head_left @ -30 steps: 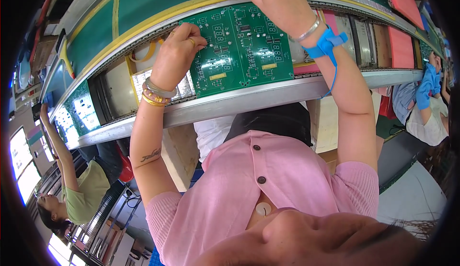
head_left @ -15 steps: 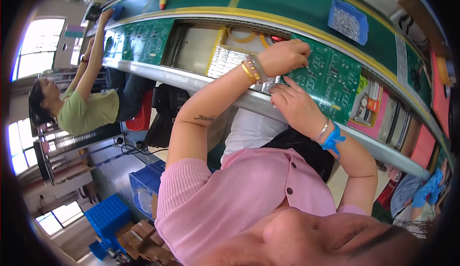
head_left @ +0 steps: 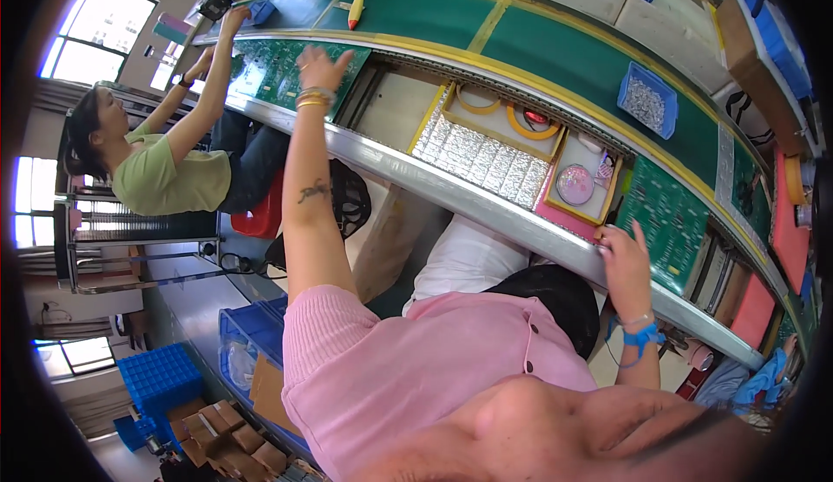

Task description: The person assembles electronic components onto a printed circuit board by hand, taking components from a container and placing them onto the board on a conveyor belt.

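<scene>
My left hand (head_left: pixel 321 71) reaches far to the left, fingers spread, over the right end of a green circuit board (head_left: pixel 271 67) on the rail line; whether it touches the board I cannot tell. Nothing shows in it. Beside the near left edge of another green circuit board (head_left: pixel 666 213), my right hand (head_left: pixel 626 263) rests close to the metal rail (head_left: pixel 512 222). Its index finger points up along the board and the other fingers bend loosely, with no held thing visible. A blue strap (head_left: pixel 642 336) circles the right wrist.
Between the boards, below rail level, lie silvery foil-like rows (head_left: pixel 482 159), orange tape rolls (head_left: pixel 529 124) and a round pink case (head_left: pixel 575 184). On the green belt stand a blue bin of small parts (head_left: pixel 647 100) and a brush (head_left: pixel 359 0). A co-worker (head_left: pixel 173 157) works at left.
My left hand has left the right board and swung far left to the other one. The right board has shifted right along the rails, and my right hand has moved right too.
</scene>
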Available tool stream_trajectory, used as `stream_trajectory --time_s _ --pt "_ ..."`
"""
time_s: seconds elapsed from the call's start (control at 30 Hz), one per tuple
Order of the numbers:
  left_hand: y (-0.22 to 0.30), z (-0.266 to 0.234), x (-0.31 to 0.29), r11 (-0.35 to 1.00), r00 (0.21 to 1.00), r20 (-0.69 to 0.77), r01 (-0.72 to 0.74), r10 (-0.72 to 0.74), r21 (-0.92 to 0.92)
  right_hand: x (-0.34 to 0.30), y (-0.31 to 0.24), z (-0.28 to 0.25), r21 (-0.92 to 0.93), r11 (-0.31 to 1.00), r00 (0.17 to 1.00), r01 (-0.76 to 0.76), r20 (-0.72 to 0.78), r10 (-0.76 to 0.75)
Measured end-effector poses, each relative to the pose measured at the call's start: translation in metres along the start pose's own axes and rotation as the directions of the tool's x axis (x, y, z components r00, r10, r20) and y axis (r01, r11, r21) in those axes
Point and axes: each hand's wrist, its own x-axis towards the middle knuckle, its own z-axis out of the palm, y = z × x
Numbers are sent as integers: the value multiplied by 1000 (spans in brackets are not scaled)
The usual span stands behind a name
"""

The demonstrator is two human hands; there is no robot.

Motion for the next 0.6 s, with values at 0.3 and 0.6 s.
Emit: stream_trajectory --time_s 0.3,0.6 --pt "-86 20 2 949 892 336 315 -303 18 -86 74 -44 -222 891 913 -395 -201 355" --pt "-31 0 -53 1000 975 223 10 -16 26 -42 55 -41 -183 953 945 -242 -265 189"
